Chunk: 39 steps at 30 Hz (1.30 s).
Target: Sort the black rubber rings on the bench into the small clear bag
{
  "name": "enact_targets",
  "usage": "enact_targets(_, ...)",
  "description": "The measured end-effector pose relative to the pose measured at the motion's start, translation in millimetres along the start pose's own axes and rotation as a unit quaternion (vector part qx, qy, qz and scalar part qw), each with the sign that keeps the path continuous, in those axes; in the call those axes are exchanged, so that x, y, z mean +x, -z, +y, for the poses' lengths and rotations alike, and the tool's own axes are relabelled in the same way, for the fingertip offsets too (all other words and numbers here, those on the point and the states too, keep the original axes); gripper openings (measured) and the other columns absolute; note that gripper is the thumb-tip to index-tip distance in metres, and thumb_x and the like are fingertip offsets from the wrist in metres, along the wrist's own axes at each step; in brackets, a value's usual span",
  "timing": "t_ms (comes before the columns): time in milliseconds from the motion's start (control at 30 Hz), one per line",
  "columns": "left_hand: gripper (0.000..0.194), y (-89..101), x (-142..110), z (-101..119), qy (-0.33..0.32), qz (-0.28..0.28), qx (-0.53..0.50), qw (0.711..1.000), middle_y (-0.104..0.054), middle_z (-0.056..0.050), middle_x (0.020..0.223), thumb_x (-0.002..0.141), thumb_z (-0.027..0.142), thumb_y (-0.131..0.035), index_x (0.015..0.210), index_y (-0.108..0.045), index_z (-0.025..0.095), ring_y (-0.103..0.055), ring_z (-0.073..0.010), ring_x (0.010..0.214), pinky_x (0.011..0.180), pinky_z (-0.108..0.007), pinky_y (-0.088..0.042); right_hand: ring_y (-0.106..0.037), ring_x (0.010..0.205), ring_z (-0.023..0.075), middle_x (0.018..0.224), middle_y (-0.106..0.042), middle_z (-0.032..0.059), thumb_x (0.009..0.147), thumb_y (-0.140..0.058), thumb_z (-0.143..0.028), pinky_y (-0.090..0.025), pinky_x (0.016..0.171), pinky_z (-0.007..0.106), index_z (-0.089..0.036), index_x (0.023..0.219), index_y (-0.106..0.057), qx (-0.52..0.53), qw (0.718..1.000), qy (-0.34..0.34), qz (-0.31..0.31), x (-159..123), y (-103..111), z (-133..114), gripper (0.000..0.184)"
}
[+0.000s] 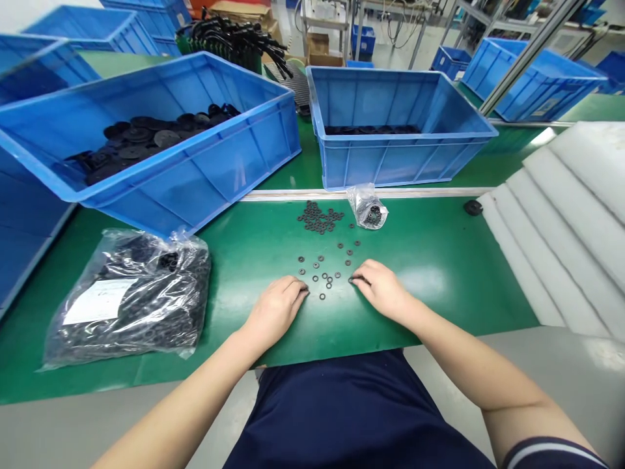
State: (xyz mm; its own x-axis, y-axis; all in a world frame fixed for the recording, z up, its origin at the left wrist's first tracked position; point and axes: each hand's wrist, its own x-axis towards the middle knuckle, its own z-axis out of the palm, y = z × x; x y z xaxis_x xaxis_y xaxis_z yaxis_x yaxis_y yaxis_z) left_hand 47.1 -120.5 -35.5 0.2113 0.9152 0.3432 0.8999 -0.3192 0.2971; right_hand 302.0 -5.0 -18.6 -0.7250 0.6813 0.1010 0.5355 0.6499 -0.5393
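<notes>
Small black rings [329,279] lie scattered on the green tabletop between my two hands. Beyond them several more form a dense pile [319,218]. My right hand [383,290] is closed in a pinch on one black ring [351,280] at the right edge of the scatter. On the other side, my left hand [277,307] rests low on the table with its fingers pressed together. A dark bit shows at its fingertips, too small to make out. Beside the pile is a small clear bag [364,198] with black rings in it.
A large clear bag of black parts [131,306] lies at left. Behind stand a blue crate of black discs [234,153] and a second blue crate [390,159]. White foam sheets [561,228] are stacked at right, near a black round part [472,207].
</notes>
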Motion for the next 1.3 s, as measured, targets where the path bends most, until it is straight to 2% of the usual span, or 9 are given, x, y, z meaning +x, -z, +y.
enact_targets(133,0.02,1.2,0.1,-0.2,-0.002,-0.008,-0.004,1.0,-0.068,-0.009,0.09,0.1,0.023,-0.048,0.096,-0.066,0.014,-0.066,-0.0219,0.083,0.078,-0.036,-0.057,-0.06,0.091,0.0229,0.095,-0.066,0.0107,0.095,-0.057,-0.017,-0.051,0.086,0.037,-0.013,0.097,-0.07,-0.071,0.997,0.007,-0.024,-0.3,-10.2,-8.4,0.013)
enact_targets(333,0.018,-1.7,-1.8,-3.6,-0.03,0.019,-0.02,0.999,-0.069,-0.009,0.091,0.098,0.02,-0.051,0.098,-0.067,0.013,-0.066,-0.0212,0.084,0.078,-0.035,-0.056,-0.059,0.087,0.0209,0.093,-0.066,0.0092,0.097,-0.053,-0.016,-0.049,0.084,0.034,-0.014,0.096,-0.071,-0.136,0.989,-0.007,-0.054,2.2,-6.7,-12.0,0.018)
enact_targets(500,0.013,-9.7,-4.2,-7.3,-0.043,0.064,-0.046,0.996,-0.068,-0.007,0.086,0.096,0.018,-0.056,0.095,-0.068,0.014,-0.064,-0.0187,0.079,0.074,-0.032,-0.054,-0.056,0.087,0.0243,0.091,-0.065,0.0127,0.094,-0.05,-0.008,-0.046,0.077,0.036,-0.012,0.093,-0.073,-0.256,0.961,0.009,-0.101,-2.5,-9.4,-29.4,0.023)
enact_targets(633,0.013,-8.6,-11.2,0.6,-0.028,0.072,-0.017,0.997,-0.066,-0.009,0.09,0.095,0.018,-0.058,0.1,-0.069,0.013,-0.06,-0.0194,0.08,0.072,-0.032,-0.053,-0.053,0.092,0.0266,0.103,-0.065,0.017,0.093,-0.048,-0.006,-0.044,0.078,0.039,-0.008,0.116,-0.069,-0.298,0.952,0.05,-0.055,-17.9,-16.2,-31.9,0.031)
enact_targets(767,0.026,-1.3,-20.1,12.0,-0.013,0.027,0.063,0.998,-0.065,-0.018,0.114,0.094,0.024,-0.06,0.116,-0.067,0.012,-0.059,-0.0283,0.098,0.078,-0.04,-0.051,-0.051,0.095,0.0271,0.111,-0.065,0.0166,0.097,-0.046,-0.01,-0.042,0.078,0.04,-0.009,0.125,-0.065,-0.286,0.956,0.068,-0.01,-20.1,-21.5,-17.9,0.035)
enact_targets(967,0.026,-0.1,-20.3,15.7,-0.019,0.026,0.11,0.993,-0.063,-0.02,0.125,0.094,0.026,-0.06,0.115,-0.068,0.012,-0.059,-0.0322,0.104,0.079,-0.043,-0.049,-0.056,0.089,0.0228,0.095,-0.068,0.0107,0.098,-0.053,-0.021,-0.046,0.081,0.037,-0.016,0.1,-0.073,-0.166,0.986,0.018,0.011,4.7,-15.8,-3.2,0.021)
enact_targets(1100,0.02,-0.8,-16.5,10.0,-0.045,0.05,0.076,0.995,-0.068,-0.017,0.112,0.093,0.019,-0.061,0.11,-0.068,0.012,-0.061,-0.0282,0.096,0.077,-0.039,-0.049,-0.062,0.091,0.0214,0.097,-0.069,0.0086,0.093,-0.061,-0.027,-0.05,0.085,0.034,-0.017,0.106,-0.071,-0.063,0.995,-0.043,0.059,32.6,12.3,15.3,0.019)
enact_targets(1200,0.014,2.6,-10.0,3.2,-0.047,0.073,0.034,0.996,-0.069,-0.012,0.102,0.092,0.017,-0.061,0.104,-0.067,0.014,-0.062,-0.0242,0.09,0.076,-0.037,-0.049,-0.063,0.1,0.0232,0.107,-0.069,0.0112,0.094,-0.055,-0.021,-0.048,0.092,0.035,-0.016,0.111,-0.071,-0.089,0.982,-0.121,0.112,64.7,32.3,40.7,0.023)
enact_targets(1300,0.013,9.1,0.5,-4.5,-0.017,0.097,0.009,0.995,-0.069,-0.011,0.099,0.093,0.019,-0.059,0.104,-0.066,0.016,-0.063,-0.0225,0.088,0.078,-0.037,-0.051,-0.062,0.103,0.0255,0.115,-0.065,0.0142,0.093,-0.06,-0.028,-0.048,0.092,0.036,-0.015,0.118,-0.068,-0.134,0.969,-0.183,0.093,97.3,41.3,61.5,0.03)
